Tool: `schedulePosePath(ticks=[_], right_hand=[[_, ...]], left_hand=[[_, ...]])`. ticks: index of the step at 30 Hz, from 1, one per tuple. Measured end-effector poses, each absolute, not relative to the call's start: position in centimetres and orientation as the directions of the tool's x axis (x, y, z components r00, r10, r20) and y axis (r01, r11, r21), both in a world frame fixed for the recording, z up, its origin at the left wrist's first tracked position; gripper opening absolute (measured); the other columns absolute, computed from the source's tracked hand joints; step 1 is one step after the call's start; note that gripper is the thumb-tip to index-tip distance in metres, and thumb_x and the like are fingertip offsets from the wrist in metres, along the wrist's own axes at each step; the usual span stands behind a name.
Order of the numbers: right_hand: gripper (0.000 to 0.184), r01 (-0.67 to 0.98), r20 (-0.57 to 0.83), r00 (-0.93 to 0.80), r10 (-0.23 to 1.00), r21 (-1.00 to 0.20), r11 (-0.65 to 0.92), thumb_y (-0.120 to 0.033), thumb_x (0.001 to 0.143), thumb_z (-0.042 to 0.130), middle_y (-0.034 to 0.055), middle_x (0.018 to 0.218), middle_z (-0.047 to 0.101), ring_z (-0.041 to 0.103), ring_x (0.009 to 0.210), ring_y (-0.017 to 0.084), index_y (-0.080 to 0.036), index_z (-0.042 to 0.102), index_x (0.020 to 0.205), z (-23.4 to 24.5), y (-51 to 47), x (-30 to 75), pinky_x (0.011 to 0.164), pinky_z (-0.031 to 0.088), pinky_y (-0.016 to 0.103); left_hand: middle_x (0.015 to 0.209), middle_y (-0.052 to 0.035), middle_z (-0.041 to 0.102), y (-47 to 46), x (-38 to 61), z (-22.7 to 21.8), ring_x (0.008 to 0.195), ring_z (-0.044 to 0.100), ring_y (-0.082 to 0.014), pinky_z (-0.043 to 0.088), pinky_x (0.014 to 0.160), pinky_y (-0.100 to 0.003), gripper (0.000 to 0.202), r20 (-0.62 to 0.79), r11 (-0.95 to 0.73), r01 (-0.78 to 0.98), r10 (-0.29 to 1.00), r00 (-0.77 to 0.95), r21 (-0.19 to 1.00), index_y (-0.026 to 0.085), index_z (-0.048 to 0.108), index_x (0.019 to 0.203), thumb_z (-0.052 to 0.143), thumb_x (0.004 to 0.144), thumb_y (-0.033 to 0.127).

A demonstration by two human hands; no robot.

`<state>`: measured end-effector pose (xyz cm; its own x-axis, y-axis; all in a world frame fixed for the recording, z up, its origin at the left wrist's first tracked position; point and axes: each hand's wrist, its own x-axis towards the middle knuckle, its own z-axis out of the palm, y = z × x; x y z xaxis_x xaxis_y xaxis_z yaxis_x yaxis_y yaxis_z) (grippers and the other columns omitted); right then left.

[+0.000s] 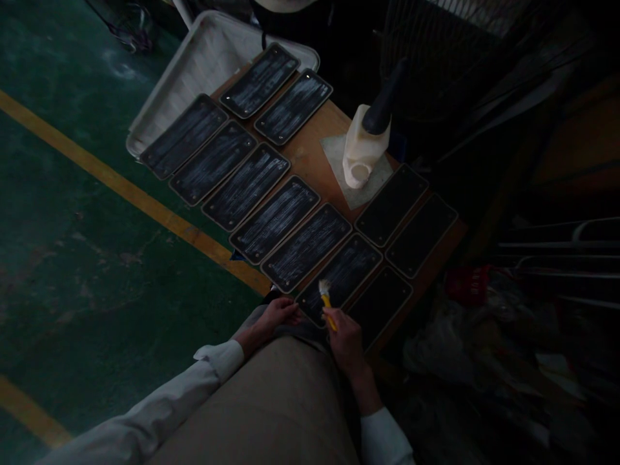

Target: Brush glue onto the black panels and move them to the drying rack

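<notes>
My right hand [345,337] is closed on a small brush [325,298] with a yellow handle; its pale bristles touch a dark rounded rectangular panel [346,274] near me. My left hand [277,314] rests with curled fingers at the near edge of the wooden board [310,161], beside that panel's corner. Several such panels lie in rows on the board. Those to the left, like one in the middle row [247,186], are streaked white. Three at the right [391,205] are plain dark.
A white plastic jug [364,150] with a dark handle stands on a pale cloth [339,155]. A white tray [194,71] lies under the board's far end. Green floor with a yellow line [121,187] is left; dark clutter is right.
</notes>
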<state>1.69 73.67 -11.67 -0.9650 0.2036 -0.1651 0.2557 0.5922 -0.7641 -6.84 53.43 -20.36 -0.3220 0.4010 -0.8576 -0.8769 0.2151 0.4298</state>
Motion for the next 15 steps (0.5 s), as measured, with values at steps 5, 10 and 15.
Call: schedulePosePath(ticks=[5,10,15], right_hand=[[0.020,0.496,-0.424,-0.853,0.306,-0.841,0.218,-0.035,0.097,0.048,-0.0008,0.076,0.069,0.069,0.069,0.015,-0.024,0.063,0.104,-9.6,71.8,4.9,0.065,0.054,0.024],[0.023,0.540,-0.376,-0.716,0.588,-0.832,0.126,-0.041,0.096,0.050,-0.0013,0.075,0.066,0.068,0.067,0.014,-0.022,0.061,0.104,-8.7,77.9,7.1,0.066,0.054,0.026],[0.029,0.574,-0.202,-0.648,0.734,-0.763,0.297,-0.045,0.095,0.050,0.0033,0.084,0.070,0.071,0.075,0.018,-0.021,0.061,0.109,-9.6,84.4,9.9,0.071,0.055,0.030]], left_hand=[[0.074,-0.0021,0.070,53.5,-7.0,-19.9,0.065,0.069,-0.0159,0.055,0.063,-0.026,0.038,-0.862,0.219,-0.874,0.381,-0.333,0.434,0.016,0.060,0.085,0.079,0.071,0.046],[0.077,-0.0036,0.070,53.1,-6.8,-20.1,0.067,0.069,-0.0154,0.056,0.064,-0.026,0.040,-0.877,0.241,-0.873,0.348,-0.330,0.424,0.014,0.061,0.090,0.078,0.074,0.046],[0.075,-0.0031,0.070,54.1,-5.1,-20.0,0.065,0.067,-0.0149,0.055,0.064,-0.025,0.038,-0.918,0.302,-0.924,0.382,-0.109,0.236,0.014,0.064,0.087,0.081,0.071,0.045]])
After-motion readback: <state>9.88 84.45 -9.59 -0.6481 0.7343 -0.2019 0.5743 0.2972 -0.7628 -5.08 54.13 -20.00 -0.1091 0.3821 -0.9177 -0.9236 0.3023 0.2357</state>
